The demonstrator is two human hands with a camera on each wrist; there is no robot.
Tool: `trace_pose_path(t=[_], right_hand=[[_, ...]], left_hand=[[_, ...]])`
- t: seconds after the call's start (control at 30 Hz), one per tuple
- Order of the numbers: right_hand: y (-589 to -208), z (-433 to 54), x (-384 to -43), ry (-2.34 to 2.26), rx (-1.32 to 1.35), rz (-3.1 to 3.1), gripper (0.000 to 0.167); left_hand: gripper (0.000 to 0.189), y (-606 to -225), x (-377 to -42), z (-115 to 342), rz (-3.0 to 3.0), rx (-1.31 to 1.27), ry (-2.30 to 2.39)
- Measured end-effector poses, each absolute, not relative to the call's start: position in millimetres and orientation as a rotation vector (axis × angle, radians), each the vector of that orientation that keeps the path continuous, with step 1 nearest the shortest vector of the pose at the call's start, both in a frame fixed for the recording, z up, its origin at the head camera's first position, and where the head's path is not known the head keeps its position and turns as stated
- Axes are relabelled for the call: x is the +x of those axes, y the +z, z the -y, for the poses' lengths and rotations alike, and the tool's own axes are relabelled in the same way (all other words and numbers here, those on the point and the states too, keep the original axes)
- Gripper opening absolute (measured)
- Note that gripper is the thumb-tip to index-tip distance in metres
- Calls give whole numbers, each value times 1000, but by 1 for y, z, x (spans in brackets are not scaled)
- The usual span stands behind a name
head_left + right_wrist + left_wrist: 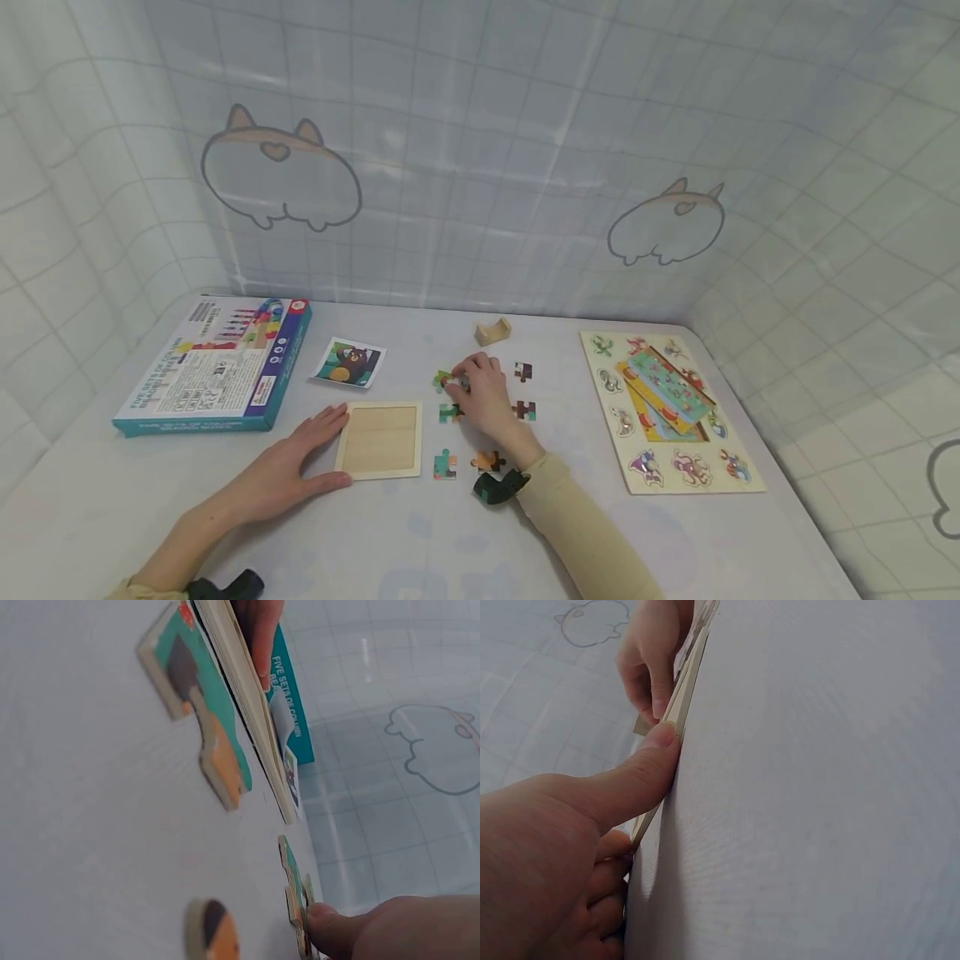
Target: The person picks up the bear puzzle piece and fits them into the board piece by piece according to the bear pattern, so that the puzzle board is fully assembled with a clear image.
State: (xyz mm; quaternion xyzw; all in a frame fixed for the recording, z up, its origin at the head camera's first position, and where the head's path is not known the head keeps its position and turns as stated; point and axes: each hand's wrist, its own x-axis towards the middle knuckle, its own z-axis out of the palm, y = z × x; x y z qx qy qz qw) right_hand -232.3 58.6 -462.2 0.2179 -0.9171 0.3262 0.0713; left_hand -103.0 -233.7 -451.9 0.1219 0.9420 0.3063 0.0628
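Observation:
My right hand (pixel 483 396) reaches over the loose puzzle pieces, its thumb and fingertips pinching a puzzle piece (pixel 462 382) in the far left of the group. Much of that piece is hidden under the fingers. Beside it lie a green-edged piece (pixel 442 379) and a teal piece (pixel 450 412). Nearer me are a teal and orange piece (pixel 444 463) and an orange piece (pixel 489 461). My left hand (pixel 300 454) rests at the left side of a square wooden puzzle tray (pixel 417 442), fingers at its far corner and thumb (pixel 649 761) against its near corner.
A bear picture card (pixel 348 363) lies behind the tray, with a boxed set (pixel 210 367) at the left. A small wooden holder (pixel 492 332) stands at the back. To the right, an animal peg board (pixel 693 479) bears colourful cards. Two dark pieces (pixel 523 371) lie right of my right hand.

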Motion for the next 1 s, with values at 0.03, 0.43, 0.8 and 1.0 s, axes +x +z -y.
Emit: trace_pose_path(t=[0.03, 0.43, 0.8, 1.0], right_hand=[[-462, -59, -232, 974, 658, 2758, 18], [-459, -60, -232, 1069, 654, 2804, 18], [-458, -59, -229, 1128, 636, 2790, 23], [-459, -63, -227, 1184, 656, 2770, 26]], left_hand=[[97, -452, -103, 234, -2846, 368, 922], [98, -449, -103, 232, -2834, 354, 918], [97, -451, -103, 233, -2838, 346, 916], [98, -452, -102, 233, -2837, 342, 914]])
